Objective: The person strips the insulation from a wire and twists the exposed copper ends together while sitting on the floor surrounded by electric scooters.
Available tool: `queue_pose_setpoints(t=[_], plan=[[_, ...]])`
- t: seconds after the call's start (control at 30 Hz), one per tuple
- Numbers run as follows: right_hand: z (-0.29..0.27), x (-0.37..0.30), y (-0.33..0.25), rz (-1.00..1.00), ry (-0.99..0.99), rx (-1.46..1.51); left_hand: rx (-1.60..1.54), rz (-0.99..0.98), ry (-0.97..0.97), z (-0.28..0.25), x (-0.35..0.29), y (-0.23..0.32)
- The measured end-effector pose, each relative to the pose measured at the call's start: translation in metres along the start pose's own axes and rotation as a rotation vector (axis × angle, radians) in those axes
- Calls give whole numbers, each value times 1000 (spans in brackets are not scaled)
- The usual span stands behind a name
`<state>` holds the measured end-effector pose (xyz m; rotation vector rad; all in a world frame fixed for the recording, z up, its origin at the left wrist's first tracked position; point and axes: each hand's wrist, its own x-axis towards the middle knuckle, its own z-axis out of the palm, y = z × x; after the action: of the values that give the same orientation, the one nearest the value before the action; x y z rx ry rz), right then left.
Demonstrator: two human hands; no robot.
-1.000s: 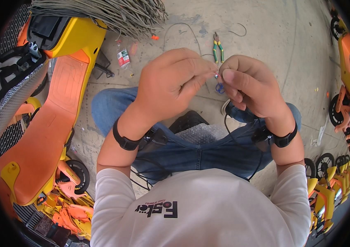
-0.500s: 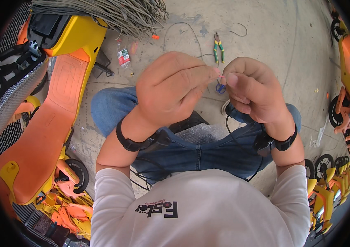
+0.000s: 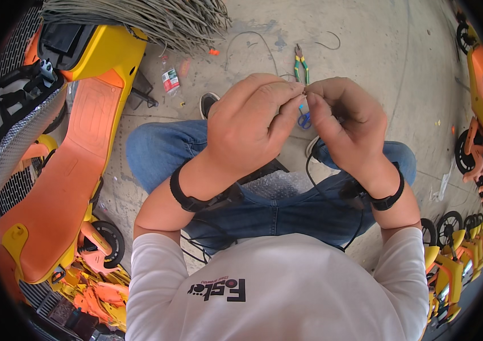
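Note:
My left hand (image 3: pixel 248 122) and my right hand (image 3: pixel 350 128) meet in front of me, thumbs and forefingers pinched together. Between the fingertips only a speck of a thin wire (image 3: pixel 304 92) shows; the rest is hidden by the fingers. A blue-handled tool (image 3: pixel 304 120), perhaps scissors, lies on the floor just below the fingertips, partly covered by my right hand. Beyond the hands are pliers (image 3: pixel 302 63) with green and yellow handles, their jaws pointing away. A thin grey cable (image 3: pixel 264 43) curves across the floor toward the hands.
A big bundle of grey cables (image 3: pixel 156 21) lies at the far left. Next to it are a clear bottle (image 3: pixel 170 79) and an orange-yellow scooter body (image 3: pixel 65 170). More yellow vehicles (image 3: pixel 452 273) line the right side. Bubble wrap (image 3: pixel 278 184) sits between my legs.
The pink wire seen between the fingertips is now mostly hidden. My left hand has shifted slightly right, and the fingertips have come together. A shoe now shows beyond my left knee.

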<state>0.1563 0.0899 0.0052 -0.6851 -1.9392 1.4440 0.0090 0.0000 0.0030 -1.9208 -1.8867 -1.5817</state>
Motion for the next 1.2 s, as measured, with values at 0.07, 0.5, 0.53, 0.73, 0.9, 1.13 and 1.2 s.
queue_pose_setpoints(t=[0.07, 0.5, 0.53, 0.73, 0.9, 1.13, 1.2], plan=[[2, -1, 1, -43, 29, -79, 3, 1, 0, 1, -1, 0], [7, -4, -2, -41, 27, -35, 52, 39, 54, 4, -3, -4], [7, -4, -3, -20, 17, -3, 52, 39, 55, 4, -3, -3], [6, -5, -2, 25, -15, 101, -97, -109, 15, 0, -4, -3], [3, -4, -6, 24, -21, 119, -474, -601, -5, 0, -9, 0], [2, -2, -2, -13, -12, 48, -188, -132, -42, -2, 0, -7], [3, -2, 0, -39, -9, 16, -116, -51, -4, 0, -1, -9]])
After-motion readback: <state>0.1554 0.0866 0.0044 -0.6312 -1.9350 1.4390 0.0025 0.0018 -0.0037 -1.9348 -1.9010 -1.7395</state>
